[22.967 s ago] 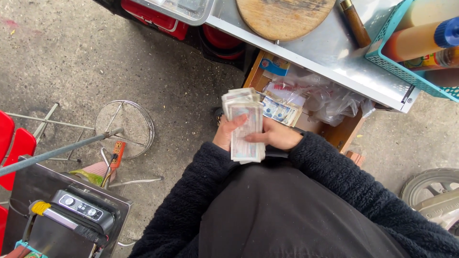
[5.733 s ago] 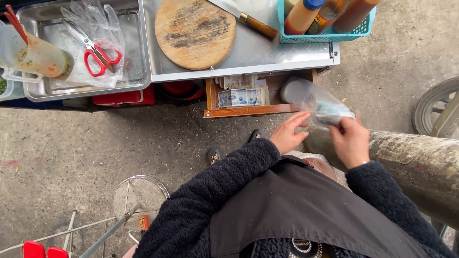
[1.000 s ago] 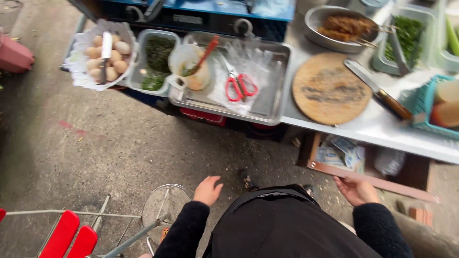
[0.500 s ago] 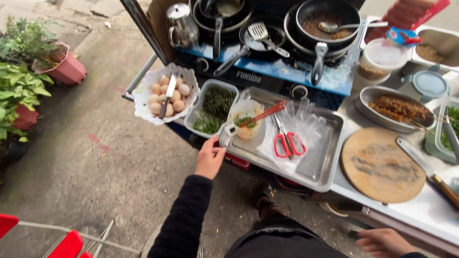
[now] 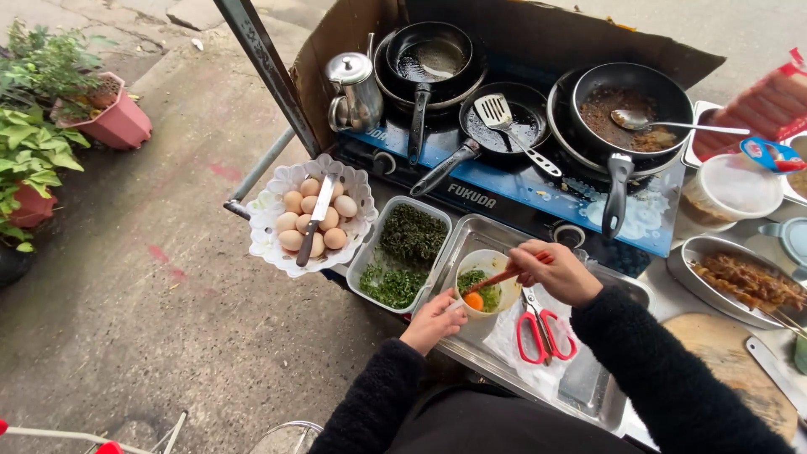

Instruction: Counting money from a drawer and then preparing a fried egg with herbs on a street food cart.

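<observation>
Fingers of right hand [image 5: 561, 271] pinch chopsticks [image 5: 503, 277]; left hand [image 5: 435, 320] grips cup [image 5: 482, 284].

Soft, even daylight, faint shadows, sharp focus throughout, slight wide-angle stretching at the edges.

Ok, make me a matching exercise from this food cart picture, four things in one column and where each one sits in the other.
Things:
1. knife
2. scissors
3. spatula
4. spoon

Places:
a. in the large dark pan with brown residue
b. across the eggs in the white basket
c. on the steel tray by the right hand
d. in the small black pan

Pairs: 1-b, 2-c, 3-d, 4-a
</observation>
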